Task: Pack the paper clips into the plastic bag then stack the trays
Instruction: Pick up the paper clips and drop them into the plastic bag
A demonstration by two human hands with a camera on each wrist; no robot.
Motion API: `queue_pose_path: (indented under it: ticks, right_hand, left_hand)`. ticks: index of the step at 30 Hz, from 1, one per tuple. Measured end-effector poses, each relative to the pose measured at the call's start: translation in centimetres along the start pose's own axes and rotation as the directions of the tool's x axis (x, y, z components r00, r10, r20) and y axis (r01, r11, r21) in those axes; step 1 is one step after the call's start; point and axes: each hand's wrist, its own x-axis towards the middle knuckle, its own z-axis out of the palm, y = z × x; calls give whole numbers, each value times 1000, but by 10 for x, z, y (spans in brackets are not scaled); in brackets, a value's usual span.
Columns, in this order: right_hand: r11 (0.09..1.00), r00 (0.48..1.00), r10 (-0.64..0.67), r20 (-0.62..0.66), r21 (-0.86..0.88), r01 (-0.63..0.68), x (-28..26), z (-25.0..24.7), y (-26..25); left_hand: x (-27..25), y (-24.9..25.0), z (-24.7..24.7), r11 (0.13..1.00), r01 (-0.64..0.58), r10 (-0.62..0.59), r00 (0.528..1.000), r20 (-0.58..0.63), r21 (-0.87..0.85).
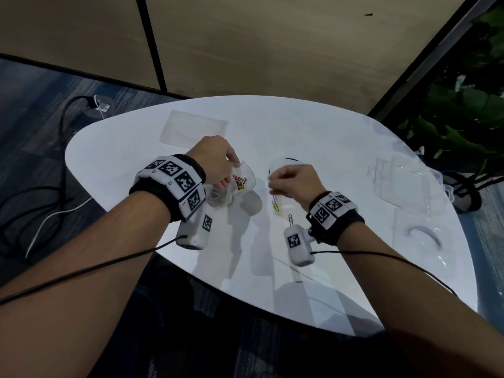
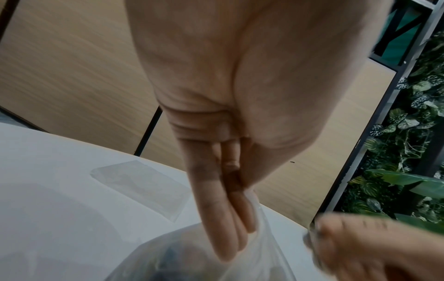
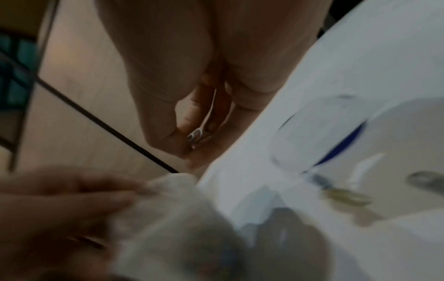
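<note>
left hand pinching bag open | right hand pinching clip | step: packing | next: drop in bag

white table, clear plastic bag

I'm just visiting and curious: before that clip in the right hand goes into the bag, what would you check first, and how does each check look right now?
1. Plastic bag held up: ok, the left hand grips its rim.
2. Bag mouth open toward the right hand: ok, it gapes that way, with coloured clips already inside.
3. Clip secured: ok, the right wrist view shows a silver paper clip pinched in the right hand's fingers.
4. Only one clip held: cannot tell, that view is blurred.
5. All clips off the table: not ok, loose paper clips lie by the right hand.
6. Trays stacked: not ok, they lie apart at the right.
</note>
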Motion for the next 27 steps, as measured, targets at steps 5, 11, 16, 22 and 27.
queue_pose_path:
  ticks: [5, 11, 16, 22, 27]
  right_hand:
    - [983, 978, -177, 114, 66, 170, -8, 32, -36]
    - [937, 976, -174, -130, -328, 124, 24, 2, -7]
    - [572, 985, -141, 100, -804, 164, 24, -7, 48]
    - [230, 911, -223, 347, -889, 395, -4, -2, 83]
    - [257, 955, -190, 228, -927, 273, 2, -26, 89]
  left_hand:
    - [-1, -3, 3, 997, -68, 70, 997, -28, 48]
    - [-3, -12, -2, 999, -47, 46, 998, -53, -26]
    - [-5, -13, -4, 999, -35, 34, 999, -35, -38]
    - [-7, -13, -5, 998, -31, 30, 999, -15, -46]
    - [-10, -12, -4, 999, -34, 34, 999, 0, -17]
